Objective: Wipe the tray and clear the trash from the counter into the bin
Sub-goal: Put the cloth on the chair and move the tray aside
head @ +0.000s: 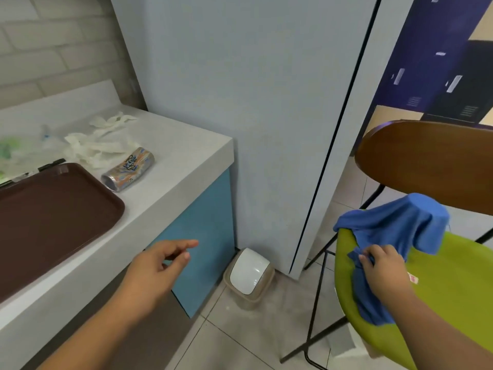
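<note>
A brown tray (48, 217) lies on the white counter (181, 156) at the left. Beyond it a crushed can (128, 169) lies on its side, with crumpled white gloves (98, 145) behind it. A small beige bin (249, 279) with a white swing lid stands on the floor by the cabinet corner. A blue cloth (394, 231) is draped over the green chair seat (453, 295); my right hand (381, 268) pinches a fold of it. My left hand (160, 265) hovers empty in front of the counter edge, fingers relaxed.
Clear and green plastic wrapping (10, 150) and a black marker (50, 164) lie at the counter's far left. The chair's wooden backrest (426, 161) rises at the right. A pale wall panel (266, 102) stands behind the bin. Purple lockers (437, 62) stand far right.
</note>
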Tool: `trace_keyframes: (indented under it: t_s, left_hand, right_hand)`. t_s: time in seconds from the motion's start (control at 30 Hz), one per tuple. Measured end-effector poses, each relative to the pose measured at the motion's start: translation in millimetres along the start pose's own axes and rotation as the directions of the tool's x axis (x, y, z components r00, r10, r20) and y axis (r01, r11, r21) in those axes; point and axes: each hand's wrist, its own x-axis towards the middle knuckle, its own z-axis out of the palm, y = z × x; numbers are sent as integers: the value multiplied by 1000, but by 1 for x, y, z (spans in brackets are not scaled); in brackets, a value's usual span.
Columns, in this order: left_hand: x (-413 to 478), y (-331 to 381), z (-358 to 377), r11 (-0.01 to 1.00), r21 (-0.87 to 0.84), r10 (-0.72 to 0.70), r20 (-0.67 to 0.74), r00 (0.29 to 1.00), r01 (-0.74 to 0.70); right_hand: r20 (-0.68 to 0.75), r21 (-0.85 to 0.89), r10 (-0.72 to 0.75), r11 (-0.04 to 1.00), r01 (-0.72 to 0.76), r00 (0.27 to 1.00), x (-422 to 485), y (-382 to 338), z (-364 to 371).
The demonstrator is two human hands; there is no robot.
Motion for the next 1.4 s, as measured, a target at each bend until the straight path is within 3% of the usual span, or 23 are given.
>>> trace_keyframes:
  t_s: [0.07, 0.13, 0.2, 0.27, 0.43, 0.6, 0.7, 0.87, 0.97, 1.13, 1.27, 1.4]
  left_hand:
    - [-3, 0, -2, 1000, -15, -20, -6, 1000, 20]
    - [-7, -3, -9, 999, -8, -37, -33, 999, 37]
    - [-11, -7, -21, 998, 18, -65, -102, 993, 67]
    - [-18, -11, -40, 994, 38, -96, -209, 973, 107]
    - [-44, -33, -108, 960, 102, -169, -534, 829, 262]
    - [-79, -81, -186, 844, 153, -244, -744, 622, 514]
    - [-104, -115, -223, 776, 4, -403, -766, 500, 631]
    - [-121, -128, -254, 741, -242, -590, -680, 435, 627]
    - [-126, -142, -265, 711, -221, -623, -640, 450, 668]
    - [-135, -159, -281, 682, -130, -630, -606, 487, 720]
    - [-144, -168, -292, 774, -234, -578, -640, 507, 588]
    - [-150, -169, -311, 780, -495, -626, -616, 479, 382]
  right_hand:
    - [167, -244, 61, 969, -19, 984, 2, 4, 3]
    - [203, -365, 141, 929, -59, 969, 3, -11, 1]
    - [166, -303, 55, 953, -2, 985, 3, -43, -3]
    - [170, -172, -155, 968, 184, 973, 2, -87, -1]
    - [198, 261, -576, 811, 524, 793, -22, -224, 5]
    - [258, 386, -761, 646, 659, 595, -66, -351, 9]
    - [283, 353, -786, 618, 702, 549, -85, -405, 17]
    - [382, 261, -696, 713, 652, 608, -102, -463, 29]
    - [416, 239, -616, 783, 574, 669, -106, -481, 37]
    - [354, 282, -517, 854, 437, 780, -106, -493, 42]
    - [240, 532, -454, 801, 275, 858, -108, -504, 38]
    - [227, 748, -379, 657, 88, 897, -113, -520, 5]
